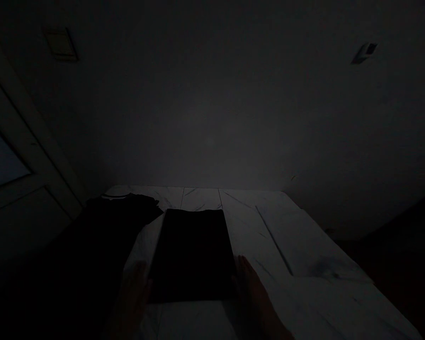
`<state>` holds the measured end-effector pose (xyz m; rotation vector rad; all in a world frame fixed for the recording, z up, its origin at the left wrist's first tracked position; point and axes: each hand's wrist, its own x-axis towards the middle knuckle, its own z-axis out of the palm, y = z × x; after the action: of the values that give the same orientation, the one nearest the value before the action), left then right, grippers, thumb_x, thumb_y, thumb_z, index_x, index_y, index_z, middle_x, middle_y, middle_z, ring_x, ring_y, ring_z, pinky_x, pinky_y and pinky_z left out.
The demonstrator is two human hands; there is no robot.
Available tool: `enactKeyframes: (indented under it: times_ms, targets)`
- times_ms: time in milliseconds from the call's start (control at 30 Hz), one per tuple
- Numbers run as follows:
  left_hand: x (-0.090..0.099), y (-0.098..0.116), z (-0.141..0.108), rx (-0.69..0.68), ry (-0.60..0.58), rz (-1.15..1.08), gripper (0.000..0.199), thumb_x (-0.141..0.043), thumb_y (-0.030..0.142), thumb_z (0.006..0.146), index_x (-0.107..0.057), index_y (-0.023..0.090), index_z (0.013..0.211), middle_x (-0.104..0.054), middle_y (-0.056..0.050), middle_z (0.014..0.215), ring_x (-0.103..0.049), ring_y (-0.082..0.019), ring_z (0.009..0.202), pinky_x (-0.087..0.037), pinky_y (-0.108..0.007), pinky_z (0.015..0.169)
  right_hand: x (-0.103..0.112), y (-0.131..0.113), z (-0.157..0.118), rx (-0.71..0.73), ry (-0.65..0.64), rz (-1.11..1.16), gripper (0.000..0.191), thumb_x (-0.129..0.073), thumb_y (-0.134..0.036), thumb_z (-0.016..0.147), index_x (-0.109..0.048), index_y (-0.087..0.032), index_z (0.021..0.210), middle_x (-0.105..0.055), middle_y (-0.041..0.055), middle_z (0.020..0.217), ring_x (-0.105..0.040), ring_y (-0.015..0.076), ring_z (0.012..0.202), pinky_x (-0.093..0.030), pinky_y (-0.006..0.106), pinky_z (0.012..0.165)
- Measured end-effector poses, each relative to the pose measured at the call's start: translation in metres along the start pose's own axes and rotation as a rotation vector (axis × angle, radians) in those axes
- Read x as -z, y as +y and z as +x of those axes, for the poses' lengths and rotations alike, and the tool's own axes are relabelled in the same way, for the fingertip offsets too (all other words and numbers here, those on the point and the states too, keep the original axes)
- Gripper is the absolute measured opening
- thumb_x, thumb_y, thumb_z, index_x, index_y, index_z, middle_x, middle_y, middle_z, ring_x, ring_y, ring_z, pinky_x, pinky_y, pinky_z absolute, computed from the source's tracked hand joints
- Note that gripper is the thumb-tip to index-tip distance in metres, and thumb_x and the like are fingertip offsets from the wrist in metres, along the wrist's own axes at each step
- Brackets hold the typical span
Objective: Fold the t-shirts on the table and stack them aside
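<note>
A black rectangular item, perhaps folded cloth (194, 255), lies flat on a pale marble-patterned table (248, 226) in the dim head view. My left hand (136, 293) is at its lower left edge, fingers extended and dim. At the lower right edge is my right hand (251, 288), its fingers stretched forward and the thumb near the item's corner. Neither hand is closed around anything. To the left a black T-shirt (95, 250) is spread out, its collar toward the wall.
A thin dark strip or seam (274, 241) runs along the table at the right. Behind the table rises a grey wall (205, 104) with a small box (364, 53) at upper right and a square fixture (61, 45) at upper left. A door (31, 156) stands at the left.
</note>
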<state>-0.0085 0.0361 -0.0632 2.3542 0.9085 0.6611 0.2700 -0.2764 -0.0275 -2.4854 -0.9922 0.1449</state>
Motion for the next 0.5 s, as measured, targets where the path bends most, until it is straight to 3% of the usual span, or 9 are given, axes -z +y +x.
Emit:
enactKeyframes:
  times_ms: [133, 233, 367, 500]
  targets:
    - [0.012, -0.001, 0.022, 0.272, -0.078, -0.512, 0.065, -0.054, 0.070, 0.082, -0.064, 0.027, 0.128, -0.065, -0.011, 0.138, -0.064, -0.035, 0.123, -0.059, -0.052, 0.093, 0.015, -0.002, 0.010, -0.108, -0.087, 0.313, 0.067, -0.040, -0.049, 0.095, -0.046, -0.010, 0.149, -0.069, 0.0177, 0.130, -0.068, 0.0271, 0.117, -0.057, 0.036, 0.094]
    - [0.024, 0.008, 0.035, 0.499, -0.196, -0.900, 0.064, -0.073, 0.072, 0.064, -0.070, 0.029, 0.112, -0.071, -0.010, 0.129, -0.067, -0.036, 0.117, -0.060, -0.051, 0.087, 0.021, -0.003, 0.024, -0.148, -0.173, 0.385, 0.055, -0.046, -0.045, 0.091, -0.060, -0.013, 0.133, -0.076, 0.0150, 0.113, -0.074, 0.0261, 0.099, -0.058, 0.034, 0.081]
    - [0.030, 0.042, 0.055, 0.684, -0.507, -0.940, 0.051, -0.085, 0.059, 0.051, -0.076, 0.020, 0.083, -0.079, -0.014, 0.095, -0.073, -0.035, 0.096, -0.059, -0.046, 0.086, 0.023, -0.010, 0.038, -0.189, -0.165, 0.397, 0.037, -0.057, -0.038, 0.083, -0.070, -0.017, 0.110, -0.078, 0.0118, 0.104, -0.074, 0.0249, 0.093, -0.055, 0.032, 0.076]
    - [0.026, 0.080, 0.071, 0.761, -0.532, -0.827, 0.038, -0.082, 0.052, 0.056, -0.073, 0.019, 0.072, -0.077, -0.010, 0.078, -0.073, -0.030, 0.079, -0.058, -0.039, 0.073, 0.029, -0.027, 0.044, -0.201, -0.240, 0.330, 0.026, -0.059, -0.036, 0.083, -0.073, -0.016, 0.094, -0.078, 0.0128, 0.098, -0.073, 0.0267, 0.092, -0.051, 0.031, 0.073]
